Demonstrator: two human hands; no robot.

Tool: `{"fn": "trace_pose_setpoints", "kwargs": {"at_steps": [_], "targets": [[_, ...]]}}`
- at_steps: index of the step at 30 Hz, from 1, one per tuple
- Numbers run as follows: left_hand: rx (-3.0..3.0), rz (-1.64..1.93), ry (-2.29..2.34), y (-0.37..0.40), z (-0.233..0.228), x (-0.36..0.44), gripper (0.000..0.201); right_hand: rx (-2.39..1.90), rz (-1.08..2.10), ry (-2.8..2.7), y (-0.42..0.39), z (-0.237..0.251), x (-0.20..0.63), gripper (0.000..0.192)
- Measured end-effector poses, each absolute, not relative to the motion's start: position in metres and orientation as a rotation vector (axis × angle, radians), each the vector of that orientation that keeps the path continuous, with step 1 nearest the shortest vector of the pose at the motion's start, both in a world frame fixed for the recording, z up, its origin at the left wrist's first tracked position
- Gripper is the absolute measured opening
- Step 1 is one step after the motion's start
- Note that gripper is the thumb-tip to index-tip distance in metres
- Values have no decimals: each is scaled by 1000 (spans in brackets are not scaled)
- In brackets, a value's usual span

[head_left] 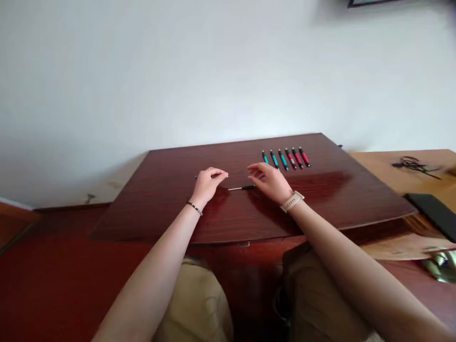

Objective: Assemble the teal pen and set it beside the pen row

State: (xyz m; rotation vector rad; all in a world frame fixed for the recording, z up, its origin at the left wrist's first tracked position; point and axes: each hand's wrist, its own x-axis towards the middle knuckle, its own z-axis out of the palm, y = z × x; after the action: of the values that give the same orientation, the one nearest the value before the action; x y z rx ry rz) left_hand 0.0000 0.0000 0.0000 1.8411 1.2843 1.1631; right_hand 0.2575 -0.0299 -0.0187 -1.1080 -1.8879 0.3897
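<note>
My left hand (208, 184) rests on a dark red wooden desk (160, 209) with its fingers closed on a thin pen barrel (213, 175), whose teal end shows at the left. My right hand (271, 181) hovers open just right of it, fingers spread. A thin refill with a dark end (241, 188) lies on the desk between the two hands, close under my right fingers. Behind my right hand lies a row of several pens (286, 159), teal ones on the left and red ones on the right.
A white wall stands right behind the desk. To the right is a lighter wooden table (377, 164) with a tangle of black cable (411, 164) and a flat black object (432, 211). Papers (406, 247) lie below it. My knees are under the desk's front edge.
</note>
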Motion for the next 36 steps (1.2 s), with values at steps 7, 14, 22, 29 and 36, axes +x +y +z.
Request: {"fn": "trace_pose_setpoints", "kwargs": {"at_steps": [7,14,22,29,36], "targets": [[1635,1086,974,-13,4,19,34,-821,557,-1904,-45,0,240,42],[1711,951,935,-18,10,22,36,-798,509,-1944,-46,3,241,19],[1730,956,973,-22,7,30,37,-801,502,-1978,-47,4,243,26],[1868,965,1053,-18,1,28,41,-835,508,-1925,-40,-4,240,18],[1912,1092,1097,-27,-7,27,42,-891,733,-1691,-33,-14,231,26]]}}
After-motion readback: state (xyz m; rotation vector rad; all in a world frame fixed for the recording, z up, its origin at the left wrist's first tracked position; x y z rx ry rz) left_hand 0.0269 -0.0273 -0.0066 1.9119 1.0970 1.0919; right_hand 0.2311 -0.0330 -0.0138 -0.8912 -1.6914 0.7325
